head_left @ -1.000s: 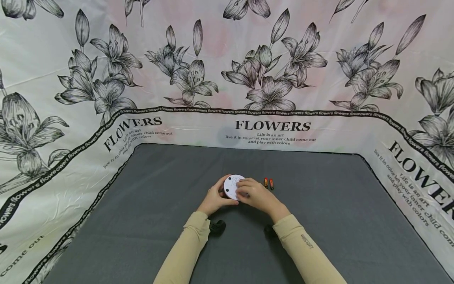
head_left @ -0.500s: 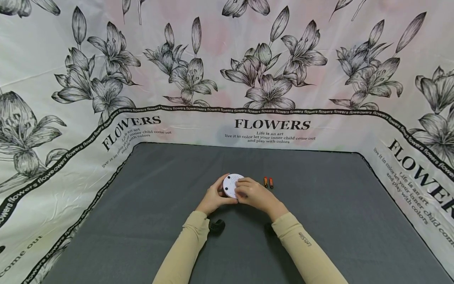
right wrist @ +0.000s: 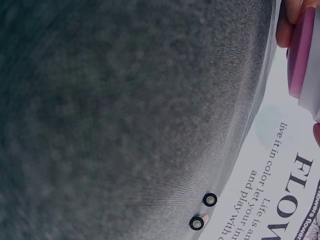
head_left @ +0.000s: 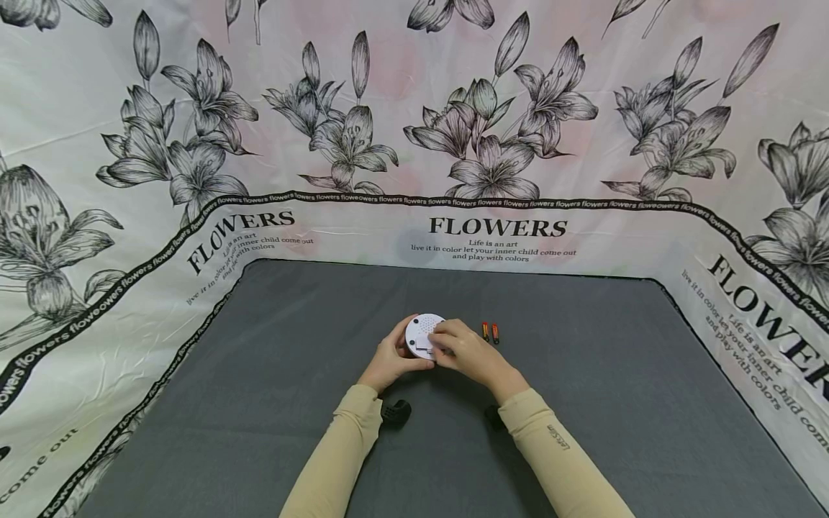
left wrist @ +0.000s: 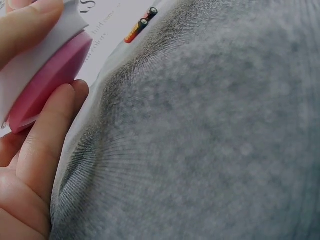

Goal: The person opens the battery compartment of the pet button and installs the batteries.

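Observation:
My left hand (head_left: 393,357) grips a round device (head_left: 421,327) by its side, thumb below and fingers behind. Its white back, turned up toward me, has dark round feet, a patch of small holes and a rectangular recess near the lower edge. A pink part (left wrist: 55,75) forms the other side, against the left fingers (left wrist: 47,132). Over the back's right side, my right hand (head_left: 471,356) has its fingers bent and fingertips at the recess; I cannot tell whether they pinch something. Two red-and-black batteries (head_left: 490,333) lie side by side just beyond this hand.
A grey cloth (head_left: 583,403) covers the table surface. White fabric with printed flowers and lettering (head_left: 499,229) borders it at the back and sides. Dark wrist-worn pieces (head_left: 396,413) show below the sleeves.
The rectangular recess on the device's back has come into view near its lower edge. My right fingers have shifted slightly over the back; the left hand keeps its grip. The batteries stay put.

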Demonstrator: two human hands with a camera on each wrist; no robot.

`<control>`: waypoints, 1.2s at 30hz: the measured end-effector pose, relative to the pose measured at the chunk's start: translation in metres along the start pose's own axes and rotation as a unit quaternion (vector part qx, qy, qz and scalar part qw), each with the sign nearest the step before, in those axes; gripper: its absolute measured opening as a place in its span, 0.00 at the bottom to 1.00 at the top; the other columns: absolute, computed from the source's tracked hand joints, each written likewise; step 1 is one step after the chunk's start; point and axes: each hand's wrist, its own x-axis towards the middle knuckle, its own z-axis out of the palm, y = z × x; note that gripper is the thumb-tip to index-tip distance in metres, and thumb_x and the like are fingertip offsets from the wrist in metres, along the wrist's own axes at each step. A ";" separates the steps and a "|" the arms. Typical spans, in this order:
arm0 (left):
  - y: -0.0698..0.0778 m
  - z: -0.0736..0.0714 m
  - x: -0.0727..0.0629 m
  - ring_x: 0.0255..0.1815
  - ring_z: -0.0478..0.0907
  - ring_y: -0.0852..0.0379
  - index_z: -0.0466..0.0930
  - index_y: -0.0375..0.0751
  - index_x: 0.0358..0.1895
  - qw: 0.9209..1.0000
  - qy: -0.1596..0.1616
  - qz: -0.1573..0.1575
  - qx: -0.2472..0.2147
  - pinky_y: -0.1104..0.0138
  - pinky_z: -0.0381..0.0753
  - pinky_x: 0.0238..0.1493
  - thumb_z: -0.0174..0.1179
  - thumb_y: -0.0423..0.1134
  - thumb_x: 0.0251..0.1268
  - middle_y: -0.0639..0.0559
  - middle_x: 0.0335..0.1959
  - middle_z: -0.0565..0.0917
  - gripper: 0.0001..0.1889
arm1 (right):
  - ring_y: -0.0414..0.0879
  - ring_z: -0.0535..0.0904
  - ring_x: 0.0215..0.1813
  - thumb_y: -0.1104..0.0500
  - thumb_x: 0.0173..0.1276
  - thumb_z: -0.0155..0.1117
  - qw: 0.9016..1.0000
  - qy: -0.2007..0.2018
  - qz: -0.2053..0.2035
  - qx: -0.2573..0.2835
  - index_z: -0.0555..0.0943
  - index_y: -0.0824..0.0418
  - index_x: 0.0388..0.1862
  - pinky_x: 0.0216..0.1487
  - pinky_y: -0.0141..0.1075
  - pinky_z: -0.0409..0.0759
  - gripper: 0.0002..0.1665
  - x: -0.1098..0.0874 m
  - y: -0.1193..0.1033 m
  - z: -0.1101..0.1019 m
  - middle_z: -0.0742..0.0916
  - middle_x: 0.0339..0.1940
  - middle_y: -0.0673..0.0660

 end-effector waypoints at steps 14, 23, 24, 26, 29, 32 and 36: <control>-0.001 0.000 0.000 0.48 0.77 0.50 0.52 0.45 0.72 1.000 0.006 0.006 -0.001 0.65 0.77 0.44 0.70 0.28 0.48 0.42 0.59 0.72 0.48 | 0.50 0.75 0.50 0.61 0.57 0.70 1.000 -0.011 0.009 0.000 0.84 0.66 0.43 0.50 0.38 0.74 0.15 -0.002 -0.001 -0.001 0.80 0.44 0.59; -0.001 -0.001 0.001 0.46 0.78 0.50 0.51 0.42 0.72 1.000 0.008 0.004 -0.009 0.66 0.77 0.43 0.70 0.27 0.48 0.40 0.57 0.74 0.48 | 0.50 0.75 0.49 0.58 0.56 0.71 1.000 -0.015 0.004 -0.012 0.84 0.63 0.44 0.51 0.41 0.73 0.16 -0.003 -0.002 -0.004 0.81 0.44 0.58; -0.001 -0.001 0.001 0.46 0.78 0.50 0.51 0.41 0.72 1.000 0.007 0.003 -0.012 0.66 0.77 0.43 0.70 0.27 0.48 0.40 0.57 0.74 0.48 | 0.49 0.75 0.48 0.57 0.57 0.71 1.000 -0.018 0.009 -0.014 0.85 0.62 0.44 0.50 0.41 0.73 0.16 -0.003 -0.003 -0.004 0.81 0.44 0.57; -0.001 -0.001 0.002 0.45 0.78 0.49 0.51 0.41 0.72 1.000 0.006 0.003 -0.009 0.66 0.78 0.42 0.70 0.27 0.48 0.40 0.57 0.74 0.48 | 0.47 0.74 0.46 0.55 0.58 0.70 0.999 -0.031 0.026 -0.016 0.85 0.60 0.44 0.48 0.42 0.72 0.16 -0.004 -0.004 -0.005 0.81 0.43 0.55; 0.000 -0.001 0.002 0.45 0.79 0.49 0.51 0.43 0.72 1.000 0.002 0.002 0.001 0.66 0.78 0.42 0.70 0.28 0.48 0.39 0.56 0.74 0.48 | 0.45 0.71 0.42 0.51 0.58 0.69 0.996 -0.056 0.065 -0.007 0.85 0.58 0.44 0.42 0.40 0.71 0.17 -0.004 -0.005 -0.007 0.80 0.40 0.52; 0.000 -0.001 0.001 0.45 0.78 0.50 0.52 0.43 0.72 1.000 0.001 0.004 0.014 0.66 0.78 0.42 0.71 0.30 0.47 0.39 0.56 0.74 0.48 | 0.44 0.70 0.40 0.50 0.58 0.70 0.991 -0.084 0.106 0.022 0.85 0.58 0.44 0.40 0.40 0.70 0.18 -0.003 -0.006 -0.010 0.79 0.40 0.52; 0.000 0.000 0.001 0.47 0.78 0.50 0.52 0.45 0.72 1.000 0.001 0.001 0.017 0.66 0.77 0.43 0.72 0.31 0.47 0.40 0.57 0.73 0.48 | 0.45 0.70 0.41 0.50 0.56 0.71 0.981 -0.118 0.145 0.051 0.85 0.58 0.44 0.41 0.41 0.70 0.18 0.001 -0.007 -0.014 0.79 0.41 0.52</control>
